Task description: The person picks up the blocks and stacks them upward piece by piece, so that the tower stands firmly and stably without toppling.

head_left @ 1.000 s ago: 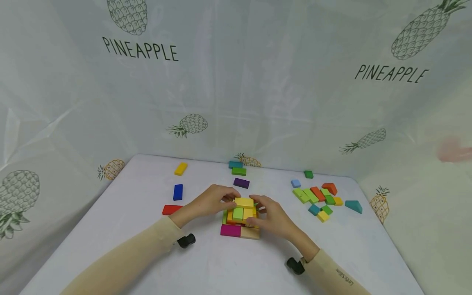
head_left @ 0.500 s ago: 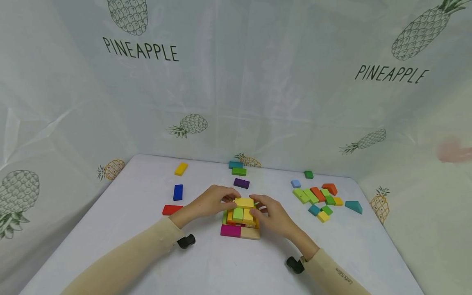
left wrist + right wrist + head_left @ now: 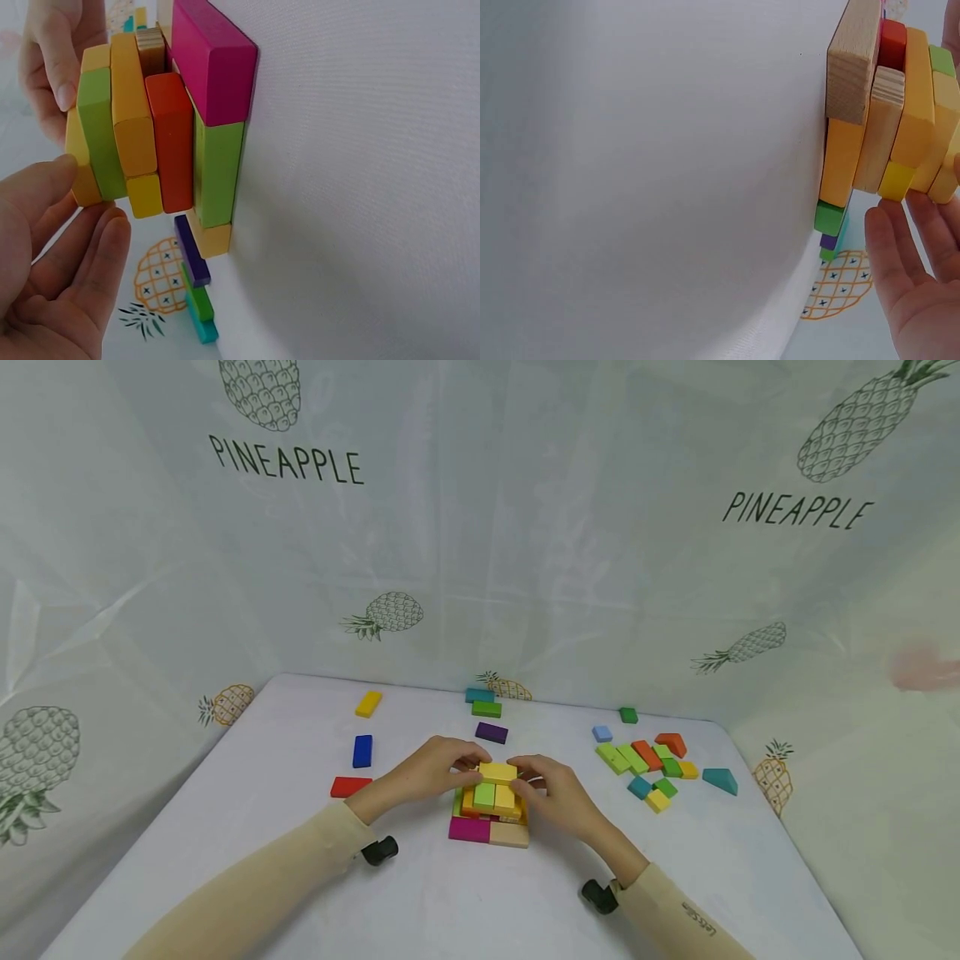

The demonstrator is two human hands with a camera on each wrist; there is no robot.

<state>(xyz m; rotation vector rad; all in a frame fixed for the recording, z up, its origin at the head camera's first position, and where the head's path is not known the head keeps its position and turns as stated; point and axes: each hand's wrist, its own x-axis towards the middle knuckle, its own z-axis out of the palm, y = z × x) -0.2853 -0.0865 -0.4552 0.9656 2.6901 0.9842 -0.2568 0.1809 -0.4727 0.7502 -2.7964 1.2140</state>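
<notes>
Head view: left hand (image 3: 433, 770) and right hand (image 3: 558, 793) pinch yellow block (image 3: 498, 773); printed sheet (image 3: 525, 543) backs white table (image 3: 465, 902).

Yel. block (image 3: 498, 773) lies flat atop stepped multicol. block stack (image 3: 484, 797)

The top block (image 3: 498, 773) is yellow, the pale backdrop (image 3: 540, 552) pineapple-printed

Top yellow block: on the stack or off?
On: the yellow block lies atop the stack; the left wrist view shows no gap between it and the light green block beneath.
</notes>
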